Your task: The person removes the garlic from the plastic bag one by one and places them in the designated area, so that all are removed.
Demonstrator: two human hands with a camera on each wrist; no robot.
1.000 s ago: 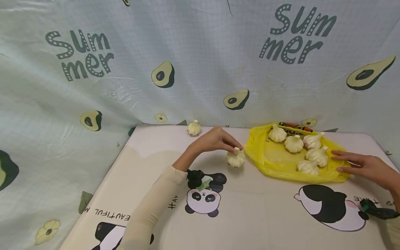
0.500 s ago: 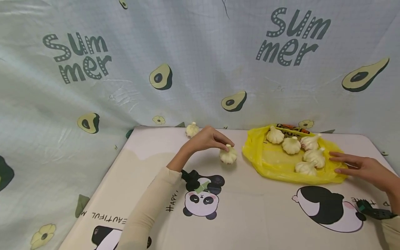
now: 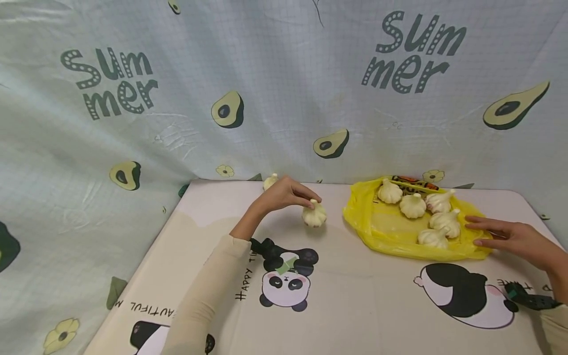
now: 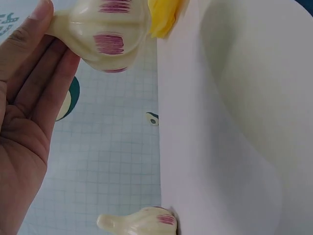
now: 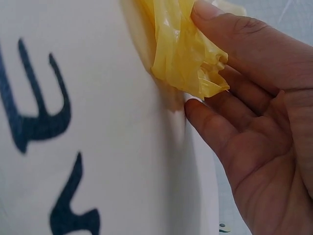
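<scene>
The left hand point(image 3: 286, 195) pinches a garlic bulb point(image 3: 313, 215) by its short stem between thumb and fingertips, with the fingers reaching to the right. The bulb is close to upright: its stem points up, its rounded base down, and its long axis is near vertical. It hangs just above the desk point(image 3: 346, 296), on the far side of a panda print point(image 3: 285, 288) and left of a yellow plastic bag point(image 3: 392, 224).

The right hand point(image 3: 516, 240) has its fingers nearly straight and spread, touching the right edge of the bag; whether it grips the film, I cannot tell. Five other bulbs point(image 3: 412, 207) lie on the bag.

A second ago the held bulb was right beside the bag; now it is farther left, clearly apart from it, and the left hand partly covers the lone bulb point(image 3: 269, 182) at the far edge.
</scene>
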